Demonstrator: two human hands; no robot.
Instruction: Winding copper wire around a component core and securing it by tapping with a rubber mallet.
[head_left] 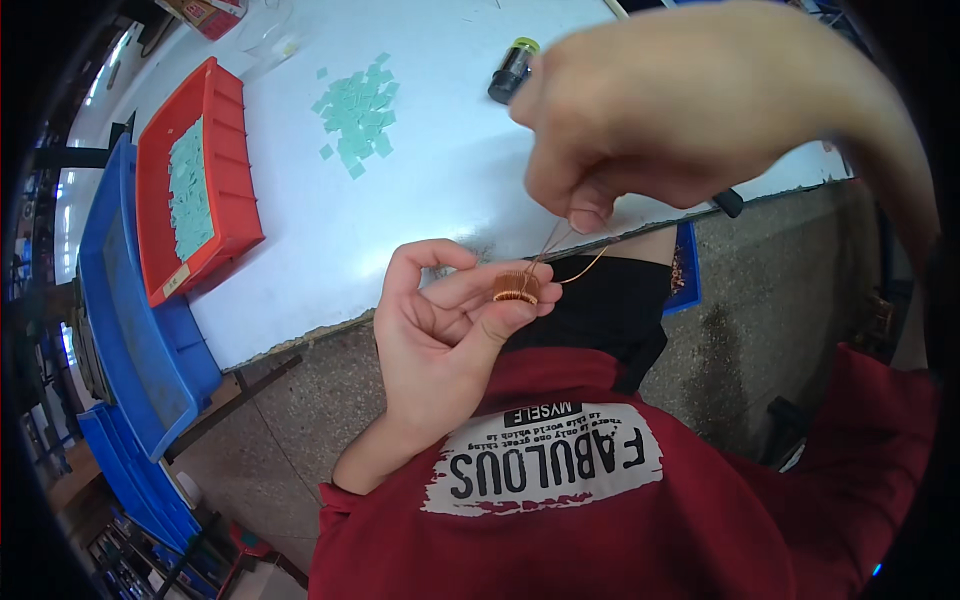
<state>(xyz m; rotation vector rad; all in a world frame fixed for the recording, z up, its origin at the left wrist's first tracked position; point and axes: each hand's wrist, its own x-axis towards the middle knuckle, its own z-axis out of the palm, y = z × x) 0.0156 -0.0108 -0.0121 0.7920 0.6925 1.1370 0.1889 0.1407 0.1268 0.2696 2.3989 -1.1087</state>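
Note:
A small ring-shaped coil (516,288), closely wound with copper wire, is pinched between the thumb and fingers of my left hand (432,335). My right hand (665,105) is raised above it and to the right, over the table's near edge, its fingers closed and slightly blurred. Thin copper wire (548,243) runs up from the coil to the fingertips of that hand. Another length of wire (590,267) curves away to the right of the coil, over my dark shorts. What else may sit inside the right fist is hidden.
A loose pile of pale green square pieces (360,110) lies on the white table (290,270). At left, a red bin (225,150) holds more of them, beside a blue tray (135,310). A dark jar with a yellow-green lid (512,70) stands behind my right hand. A blue bin (686,270) sits below the edge.

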